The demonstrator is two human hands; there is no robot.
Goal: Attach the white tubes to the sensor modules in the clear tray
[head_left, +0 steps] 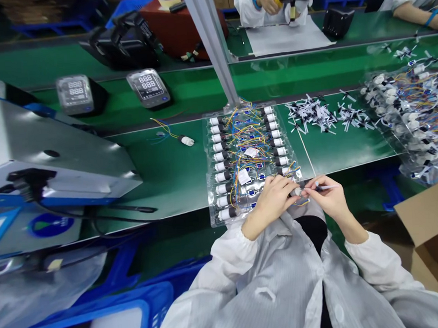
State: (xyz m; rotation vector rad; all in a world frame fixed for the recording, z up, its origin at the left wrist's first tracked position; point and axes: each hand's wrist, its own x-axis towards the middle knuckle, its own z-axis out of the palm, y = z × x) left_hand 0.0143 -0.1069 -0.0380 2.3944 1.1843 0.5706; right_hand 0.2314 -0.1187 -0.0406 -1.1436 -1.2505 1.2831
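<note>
My left hand [275,198] is closed around a small motor [297,192], a white-and-black cylinder with coloured wires, at the table's front edge. Pinched in my right hand [328,197] is a thin white-and-black strip [325,187], its inner end close to the motor. Whether the two touch is hidden by my fingertips. Under and beyond my left hand lies a clear plastic tray [212,184] with two columns of similar wired motors. Two small white paper slips [244,177] rest on the wires in it.
A heap of black-and-white strips [312,113] lies right of the tray, with stacked loaded trays [419,112] beyond. A single wired motor [187,140] lies left. A metal post [211,40] rises behind. Also nearby are a grey machine [62,144], a cardboard box [430,220] and co-workers' hands [267,0].
</note>
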